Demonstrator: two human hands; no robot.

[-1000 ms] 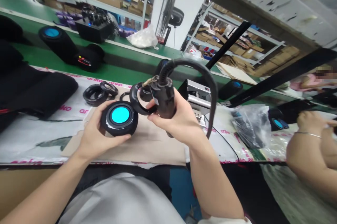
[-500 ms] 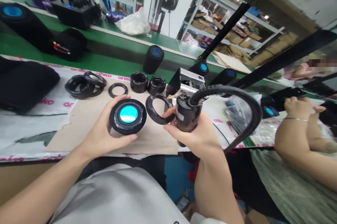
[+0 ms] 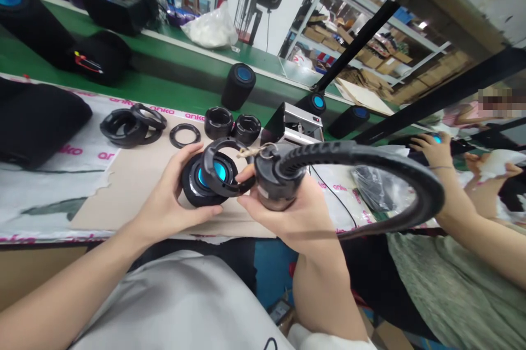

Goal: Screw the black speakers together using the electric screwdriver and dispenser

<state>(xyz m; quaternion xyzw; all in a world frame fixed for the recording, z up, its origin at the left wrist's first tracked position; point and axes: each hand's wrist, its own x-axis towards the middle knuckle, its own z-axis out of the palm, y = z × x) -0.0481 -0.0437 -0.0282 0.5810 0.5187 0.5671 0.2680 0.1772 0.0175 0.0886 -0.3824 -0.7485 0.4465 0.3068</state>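
My left hand point(image 3: 162, 199) is wrapped round a black cylindrical speaker point(image 3: 191, 188) whose shiny blue end faces up. Between the thumb and fingers of my right hand point(image 3: 304, 218) is a black plastic ring point(image 3: 209, 161), tilted over the speaker and partly hiding its blue end. The same hand grips a black electric screwdriver point(image 3: 277, 183) with a string loop on top and a thick ribbed cable point(image 3: 370, 158) arching right. Whether the ring touches the speaker I cannot tell. The screwdriver's tip is hidden.
Several black rings point(image 3: 184, 135) lie on the cardboard sheet point(image 3: 135, 191) beyond my hands. A metal box-shaped device point(image 3: 298, 122) stands behind the screwdriver. Another speaker point(image 3: 238, 87) stands on the green bench. At right, a co-worker's hand point(image 3: 433, 147) rests on a speaker.
My right hand has moved left, carrying the ring from beside the speaker to over its blue end, with the screwdriver along. The co-worker's hands have moved farther from the bench's near edge.
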